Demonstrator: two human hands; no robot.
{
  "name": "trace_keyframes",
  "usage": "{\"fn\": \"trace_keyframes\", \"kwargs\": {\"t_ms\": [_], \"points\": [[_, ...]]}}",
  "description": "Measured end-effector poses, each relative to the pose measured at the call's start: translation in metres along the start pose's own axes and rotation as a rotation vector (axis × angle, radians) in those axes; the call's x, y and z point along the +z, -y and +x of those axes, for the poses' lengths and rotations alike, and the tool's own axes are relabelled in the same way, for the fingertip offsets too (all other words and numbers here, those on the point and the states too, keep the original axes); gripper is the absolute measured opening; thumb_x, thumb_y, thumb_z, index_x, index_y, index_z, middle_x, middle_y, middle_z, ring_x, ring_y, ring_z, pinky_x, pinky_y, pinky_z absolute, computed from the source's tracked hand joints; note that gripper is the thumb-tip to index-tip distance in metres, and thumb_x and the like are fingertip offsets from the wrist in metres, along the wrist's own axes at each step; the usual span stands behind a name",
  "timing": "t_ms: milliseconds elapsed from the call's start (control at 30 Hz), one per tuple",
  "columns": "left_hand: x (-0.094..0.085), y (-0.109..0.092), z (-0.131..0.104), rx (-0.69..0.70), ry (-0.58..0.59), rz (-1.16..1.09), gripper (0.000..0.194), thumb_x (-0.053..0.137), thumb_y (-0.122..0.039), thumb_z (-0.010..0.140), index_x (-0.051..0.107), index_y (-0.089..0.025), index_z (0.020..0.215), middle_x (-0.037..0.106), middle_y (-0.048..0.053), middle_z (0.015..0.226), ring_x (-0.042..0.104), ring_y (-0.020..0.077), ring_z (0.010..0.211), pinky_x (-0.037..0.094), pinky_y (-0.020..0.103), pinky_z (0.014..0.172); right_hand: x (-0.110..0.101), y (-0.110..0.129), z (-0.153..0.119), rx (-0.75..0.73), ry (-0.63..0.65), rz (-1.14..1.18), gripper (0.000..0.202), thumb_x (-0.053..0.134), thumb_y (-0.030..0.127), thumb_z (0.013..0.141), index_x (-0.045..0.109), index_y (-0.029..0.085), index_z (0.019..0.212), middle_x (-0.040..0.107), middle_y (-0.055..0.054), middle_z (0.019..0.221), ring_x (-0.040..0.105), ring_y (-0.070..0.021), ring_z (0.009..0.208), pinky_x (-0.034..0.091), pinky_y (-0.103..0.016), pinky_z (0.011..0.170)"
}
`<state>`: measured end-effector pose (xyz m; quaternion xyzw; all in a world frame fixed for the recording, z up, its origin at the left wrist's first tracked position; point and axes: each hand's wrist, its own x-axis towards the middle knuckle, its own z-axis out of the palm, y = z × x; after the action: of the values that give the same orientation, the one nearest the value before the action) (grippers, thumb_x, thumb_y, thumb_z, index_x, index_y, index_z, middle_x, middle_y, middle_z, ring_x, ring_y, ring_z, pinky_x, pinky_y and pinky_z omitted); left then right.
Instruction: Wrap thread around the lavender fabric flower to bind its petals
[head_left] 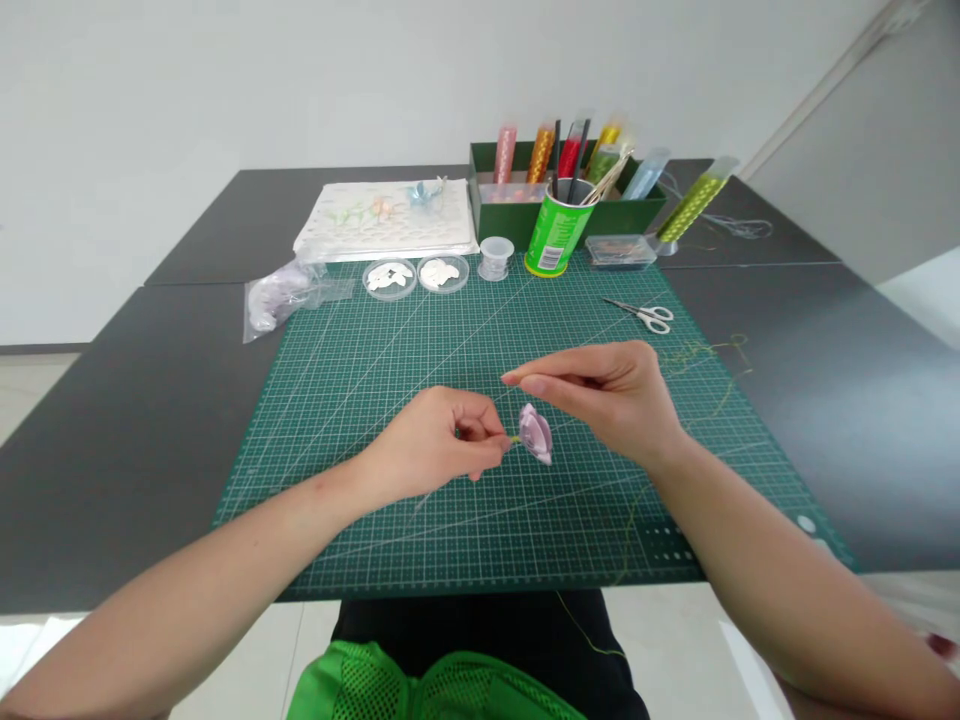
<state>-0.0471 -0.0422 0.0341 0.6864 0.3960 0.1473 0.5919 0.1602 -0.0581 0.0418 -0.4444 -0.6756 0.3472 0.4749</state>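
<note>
My left hand pinches the short green stem of a pale purple flower over the middle of the green cutting mat. The flower head points to the right, just past my left fingertips. My right hand is above and to the right of the flower, thumb and fingers stretched left and nearly together; whether a fine thread is between them is too small to tell. A thin yellow-green thread lies loosely on the mat below my right wrist.
White-handled scissors lie at the mat's right. Behind stand a green can, a green box with colourful tubes, two dishes of white pieces, a clear spool and a plastic bag.
</note>
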Motion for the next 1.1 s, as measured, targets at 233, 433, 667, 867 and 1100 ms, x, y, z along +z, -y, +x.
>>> {"fn": "trace_keyframes", "kwargs": {"t_ms": [233,433,667,867,1100], "points": [[-0.002,-0.002,0.0,0.02,0.041,-0.069,0.008,0.064,-0.015,0.075,0.065,-0.018,0.068,0.058,-0.007,0.05,0.051,0.0064,0.045,0.038,0.017,0.047,0.003,-0.007,0.004,0.037,0.019,0.025,0.009,0.079,0.027,0.084,0.086,0.025,0.09,0.084,-0.004,0.091,0.08,-0.0228,0.082,0.066,-0.031,0.07],[-0.004,-0.006,-0.004,0.112,0.006,-0.131,0.01,0.066,-0.018,0.078,0.064,-0.019,0.068,0.058,-0.007,0.051,0.05,0.006,0.043,0.039,0.017,0.046,0.002,-0.019,0.011,0.126,0.152,0.061,0.012,0.078,0.029,0.084,0.086,0.023,0.09,0.084,-0.006,0.09,0.078,-0.0215,0.081,0.062,-0.03,0.069],[-0.014,-0.008,-0.002,0.246,-0.338,0.039,0.015,0.064,-0.025,0.085,0.067,-0.019,0.072,0.059,-0.006,0.048,0.052,0.0079,0.044,0.041,0.02,0.05,-0.002,-0.025,0.012,0.215,0.378,0.05,0.025,0.078,0.041,0.085,0.085,0.017,0.081,0.07,0.0,0.058,0.051,-0.0084,0.048,0.034,-0.023,0.045],[-0.017,0.003,0.007,0.23,-0.518,0.281,0.018,0.065,-0.032,0.09,0.075,-0.02,0.084,0.068,-0.005,0.053,0.055,0.0106,0.048,0.042,0.023,0.056,-0.003,-0.018,0.012,0.275,0.351,0.219,0.013,0.079,0.032,0.084,0.086,0.021,0.086,0.069,0.0,0.061,0.05,-0.0094,0.053,0.034,-0.024,0.048],[-0.013,0.003,0.008,0.184,-0.485,0.237,0.019,0.062,-0.029,0.089,0.078,-0.019,0.088,0.067,-0.004,0.051,0.054,0.0107,0.045,0.04,0.023,0.051,0.0,-0.016,0.01,0.29,0.349,0.247,0.019,0.078,0.036,0.084,0.085,0.017,0.086,0.052,0.004,0.051,0.03,-0.0068,0.049,0.02,-0.025,0.046]]}}
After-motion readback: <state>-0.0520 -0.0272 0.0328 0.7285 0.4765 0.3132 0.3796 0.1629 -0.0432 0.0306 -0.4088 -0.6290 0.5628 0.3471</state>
